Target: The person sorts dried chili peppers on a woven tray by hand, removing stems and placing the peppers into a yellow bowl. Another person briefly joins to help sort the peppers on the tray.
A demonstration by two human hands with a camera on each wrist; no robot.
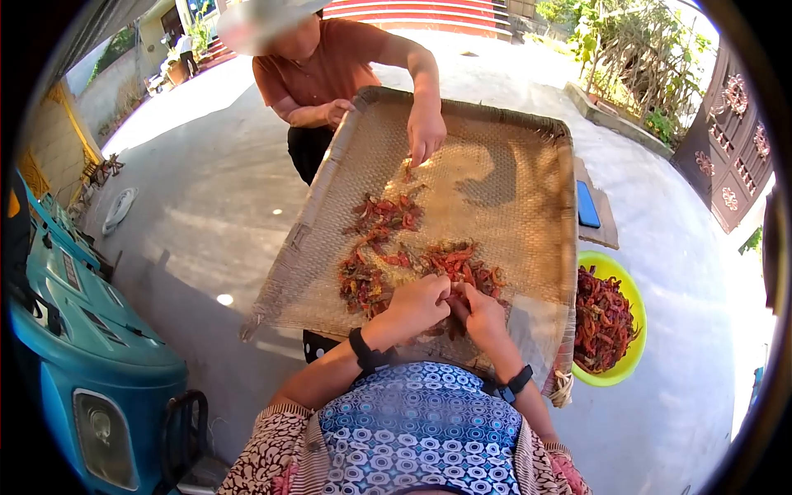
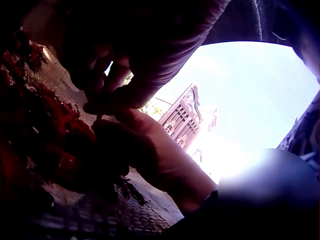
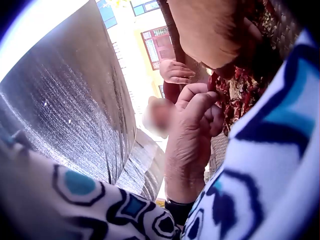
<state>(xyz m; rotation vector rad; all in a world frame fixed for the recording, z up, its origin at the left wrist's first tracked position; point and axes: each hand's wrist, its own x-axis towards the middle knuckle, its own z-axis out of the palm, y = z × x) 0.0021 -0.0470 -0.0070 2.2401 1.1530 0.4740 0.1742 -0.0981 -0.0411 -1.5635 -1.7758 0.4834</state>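
Note:
Over the near part of a woven tray (image 1: 528, 206), my left hand (image 1: 417, 304) and right hand (image 1: 483, 318) meet fingertip to fingertip. In the right wrist view, a dried red chili pepper (image 3: 211, 82) shows between them, pinched by the thumb and curled fingers of my left hand (image 3: 192, 122). The fingertips of my right hand (image 2: 145, 142) pinch at the same spot in the left wrist view, with a thin dark stem between the hands. Loose dried chilies (image 1: 462, 262) lie in heaps right under and beyond my hands.
Across the tray, another person (image 1: 351, 54) reaches one hand (image 1: 426, 132) down to the chilies and holds the rim with the other. A yellow-green basin (image 1: 634, 330) of dried chilies stands at right, near a blue phone-like object (image 1: 587, 205). A teal vehicle (image 1: 99, 355) stands at left.

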